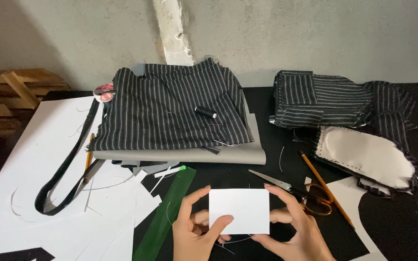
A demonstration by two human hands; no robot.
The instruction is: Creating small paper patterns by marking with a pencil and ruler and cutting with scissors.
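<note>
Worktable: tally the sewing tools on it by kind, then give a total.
Pencils: 2, one orange, one at the left
Scissors: 1
Thread spool: 1
Tape roll: 1
Green ruler: 1
Total: 6
</note>
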